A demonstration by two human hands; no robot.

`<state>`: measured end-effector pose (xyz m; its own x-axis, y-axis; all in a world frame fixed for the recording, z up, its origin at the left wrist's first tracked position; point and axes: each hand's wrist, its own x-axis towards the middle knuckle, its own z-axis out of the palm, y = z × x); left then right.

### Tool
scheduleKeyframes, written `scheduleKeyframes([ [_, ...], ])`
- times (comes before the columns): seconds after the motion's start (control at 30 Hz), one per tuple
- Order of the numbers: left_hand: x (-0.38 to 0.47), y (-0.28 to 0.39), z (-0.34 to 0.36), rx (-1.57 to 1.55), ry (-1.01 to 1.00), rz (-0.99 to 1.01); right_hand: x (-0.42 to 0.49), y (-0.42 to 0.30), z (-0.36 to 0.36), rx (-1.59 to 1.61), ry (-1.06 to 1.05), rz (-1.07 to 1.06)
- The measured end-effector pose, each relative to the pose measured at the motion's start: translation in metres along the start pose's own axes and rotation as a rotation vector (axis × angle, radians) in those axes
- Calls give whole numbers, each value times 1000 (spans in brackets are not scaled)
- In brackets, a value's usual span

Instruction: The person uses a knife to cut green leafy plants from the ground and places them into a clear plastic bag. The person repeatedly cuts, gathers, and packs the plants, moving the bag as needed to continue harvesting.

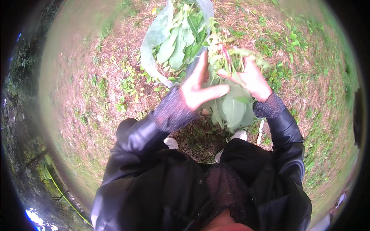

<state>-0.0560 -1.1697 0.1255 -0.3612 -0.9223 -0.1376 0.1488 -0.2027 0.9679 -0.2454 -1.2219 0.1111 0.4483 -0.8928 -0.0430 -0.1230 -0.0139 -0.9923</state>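
A bunch of leafy greens (234, 111) hangs with its broad leaves downward and its roots and stems at the top. My right hand (251, 76) grips the bunch near the stems. My left hand (202, 83) is spread beside it, thumb and fingers apart, with the thumb near or against the leaves. Just beyond my left hand, a clear plastic bag (153, 43) lies on the ground with its mouth wide, holding more long green leaves (180, 43).
Dry grass with low green weeds (130, 83) surrounds me. My white shoes (240, 135) are below the bunch, near a pale stick (260, 132). Dark foliage (23, 72) stands at the far left.
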Motion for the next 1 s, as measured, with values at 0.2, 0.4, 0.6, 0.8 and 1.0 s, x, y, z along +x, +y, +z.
scheduleKeyframes([
  [0.2,-74,-6,-72,474,924,231,55,-23,21,704,-270,368],
  [0.4,-36,-47,-144,689,1243,113,139,38,55,659,-355,411],
  [0.6,-40,-44,-186,67,1068,-207,173,59,72,431,-323,378],
  [0.8,-70,1,-142,-97,529,-7,219,75,68,287,-138,449],
  [1.0,-81,33,-129,-485,325,184,296,99,112,601,497,260],
])
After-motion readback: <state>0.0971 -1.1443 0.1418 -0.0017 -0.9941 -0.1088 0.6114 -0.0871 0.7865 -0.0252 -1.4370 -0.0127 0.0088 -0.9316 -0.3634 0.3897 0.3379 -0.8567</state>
